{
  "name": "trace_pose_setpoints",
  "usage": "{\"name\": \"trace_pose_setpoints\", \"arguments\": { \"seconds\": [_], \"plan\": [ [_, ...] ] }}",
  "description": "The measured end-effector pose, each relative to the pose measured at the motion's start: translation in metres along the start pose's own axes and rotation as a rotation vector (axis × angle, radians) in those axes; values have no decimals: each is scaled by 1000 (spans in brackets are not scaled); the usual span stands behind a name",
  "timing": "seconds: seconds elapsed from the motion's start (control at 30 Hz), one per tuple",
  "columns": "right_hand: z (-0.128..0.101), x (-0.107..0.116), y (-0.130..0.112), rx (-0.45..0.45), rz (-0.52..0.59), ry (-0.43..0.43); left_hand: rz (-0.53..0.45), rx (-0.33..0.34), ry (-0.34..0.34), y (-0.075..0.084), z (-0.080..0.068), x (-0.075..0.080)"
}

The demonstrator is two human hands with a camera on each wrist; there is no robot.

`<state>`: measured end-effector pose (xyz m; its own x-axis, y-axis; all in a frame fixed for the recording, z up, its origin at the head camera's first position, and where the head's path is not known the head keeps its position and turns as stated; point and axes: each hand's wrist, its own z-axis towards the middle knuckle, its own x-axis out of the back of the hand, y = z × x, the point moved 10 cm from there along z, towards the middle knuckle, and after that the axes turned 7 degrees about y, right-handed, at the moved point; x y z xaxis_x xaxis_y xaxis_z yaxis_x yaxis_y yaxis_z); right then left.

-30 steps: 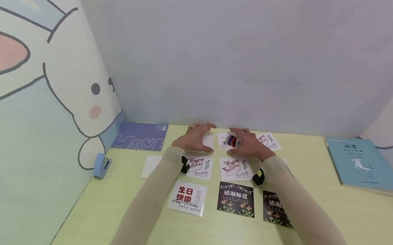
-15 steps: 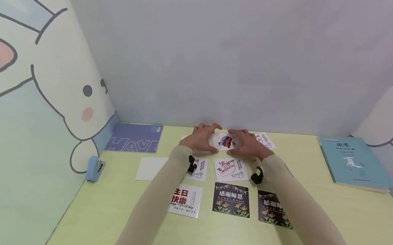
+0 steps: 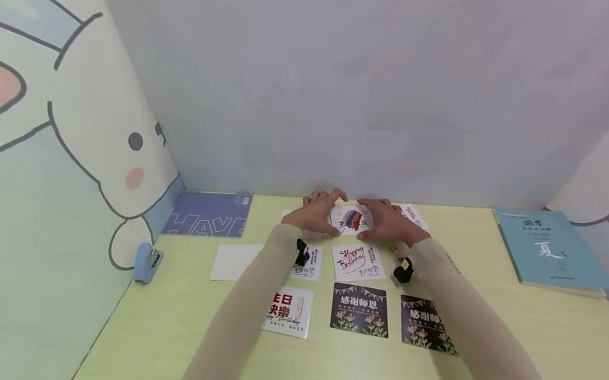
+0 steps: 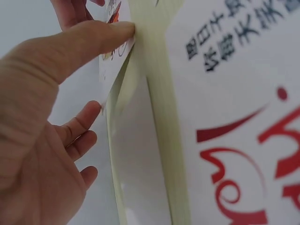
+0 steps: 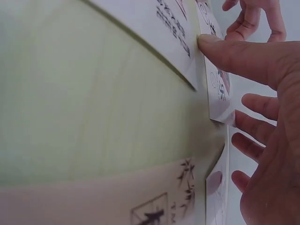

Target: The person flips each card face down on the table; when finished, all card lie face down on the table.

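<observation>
- Head view: both hands meet at the far edge of the worktop (image 3: 150, 339), left hand (image 3: 314, 213) and right hand (image 3: 387, 222) pinching opposite sides of a white picture card (image 3: 351, 220) — thumbs on its near edge, fingers curled behind.
- Left wrist view shows the left thumb (image 4: 89, 40) pressed on the card's edge, that edge lifted slightly off the surface.
- Judged from this, an even grip on both sides would keep the card square to its row.
- Nearer lie a "Happy Birthday" card (image 3: 358, 261) and two dark flower cards (image 3: 358, 309) — a blue book (image 3: 548, 251) sits right, a stapler (image 3: 144, 263) left.
</observation>
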<state>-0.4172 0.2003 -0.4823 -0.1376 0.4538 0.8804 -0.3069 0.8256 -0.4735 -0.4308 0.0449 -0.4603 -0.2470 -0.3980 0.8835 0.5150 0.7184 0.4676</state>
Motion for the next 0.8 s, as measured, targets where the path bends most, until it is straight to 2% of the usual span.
{"name": "trace_pose_setpoints", "arguments": {
  "seconds": [0.23, 0.47, 0.8],
  "plan": [
    [-2, 8, 3, -22, 57, -25, 4, 17, 7, -1, 2, 0],
    [-4, 8, 6, -29, 59, -32, -98, -6, -32, 1, 3, -6],
    [-6, 10, 5, -23, 82, -23, -58, 41, -77, 0, 5, -9]
  ]
}}
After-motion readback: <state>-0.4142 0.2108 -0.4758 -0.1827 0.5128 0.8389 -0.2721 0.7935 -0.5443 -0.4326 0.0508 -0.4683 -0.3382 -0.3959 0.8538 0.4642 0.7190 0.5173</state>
